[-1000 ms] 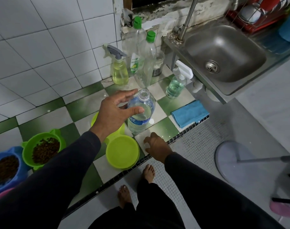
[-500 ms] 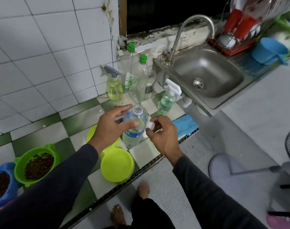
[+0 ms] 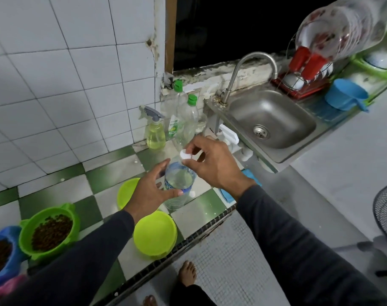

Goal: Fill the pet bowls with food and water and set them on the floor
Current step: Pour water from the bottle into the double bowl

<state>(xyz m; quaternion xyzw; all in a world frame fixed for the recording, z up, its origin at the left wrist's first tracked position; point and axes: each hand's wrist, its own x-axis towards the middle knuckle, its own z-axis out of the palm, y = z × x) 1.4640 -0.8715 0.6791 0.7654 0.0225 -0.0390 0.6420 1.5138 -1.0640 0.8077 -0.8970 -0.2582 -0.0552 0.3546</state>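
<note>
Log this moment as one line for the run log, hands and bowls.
left hand holds water bottle | right hand pinches white cap at bottle mouth | green bowl has kibble | two yellow-green bowls unfilled

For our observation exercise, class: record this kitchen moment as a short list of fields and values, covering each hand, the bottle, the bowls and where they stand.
left hand: left hand grips the water bottle round its body
right hand: right hand pinches the white cap just above the bottle's neck
bottle: upright on the tiled counter, partly full
food bowls: green bowl and blue bowl hold kibble
water bowls: two yellow-green bowls look dry
place: all bowls on the counter, none on the floor
</note>
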